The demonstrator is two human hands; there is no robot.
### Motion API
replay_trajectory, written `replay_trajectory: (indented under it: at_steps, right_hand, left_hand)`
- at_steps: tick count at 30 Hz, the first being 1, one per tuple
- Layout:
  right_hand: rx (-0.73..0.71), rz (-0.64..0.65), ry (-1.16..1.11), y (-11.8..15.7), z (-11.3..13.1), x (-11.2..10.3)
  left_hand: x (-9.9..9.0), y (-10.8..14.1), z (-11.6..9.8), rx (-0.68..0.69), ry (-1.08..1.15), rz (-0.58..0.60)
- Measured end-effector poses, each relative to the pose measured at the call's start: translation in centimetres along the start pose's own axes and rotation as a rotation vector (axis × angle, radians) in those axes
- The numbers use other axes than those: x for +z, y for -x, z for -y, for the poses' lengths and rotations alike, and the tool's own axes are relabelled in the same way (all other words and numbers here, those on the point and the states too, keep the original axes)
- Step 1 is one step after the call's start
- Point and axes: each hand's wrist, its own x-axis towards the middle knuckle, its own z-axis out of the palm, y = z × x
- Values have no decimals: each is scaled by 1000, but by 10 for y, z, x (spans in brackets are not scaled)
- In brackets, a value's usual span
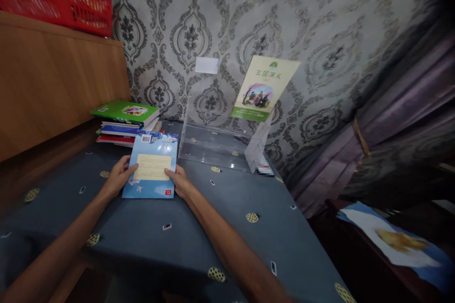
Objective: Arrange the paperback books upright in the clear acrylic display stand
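Note:
Between my two hands is a light blue book (152, 189), its back cover with a barcode and a cream text panel facing me. My left hand (120, 175) grips its left edge, thumb on the cover. On the opposite edge, my right hand (180, 181) holds it the same way; the other fingers are mostly hidden behind. Just beyond lies a stack of books (121, 129), topped by a green book (126, 111). To the right stands a clear acrylic book rack (213, 144), with a cream and green book (265, 87) upright at its right side.
A blue patterned cloth covers the table (227, 227). At left is a wooden cabinet (60, 80) bearing a red plastic basket (85, 0). Patterned wallpaper stands behind the rack. A tied purple curtain (337, 165) hangs at right, above a blue and white cloth-like item (394, 241).

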Motion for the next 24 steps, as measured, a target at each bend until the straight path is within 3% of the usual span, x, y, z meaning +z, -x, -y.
replay_trajectory:
  at_steps: [7,12,18,21,24]
  right_hand:
    - [-11,5,-18,12,12,-2]
    - [-15,-2,-30,17,27,-1]
    - [-10,-122,-79,15,41,-11]
    - [11,-136,-50,18,52,-19]
    - [6,-193,78,27,64,-28]
  left_hand:
    - [7,4,-5,-24,116,39]
    - [16,2,-23,34,105,76]
    - [32,2,-52,328,-192,108]
    - [43,15,-65,519,-442,105]
    - [57,35,-73,748,-678,194]
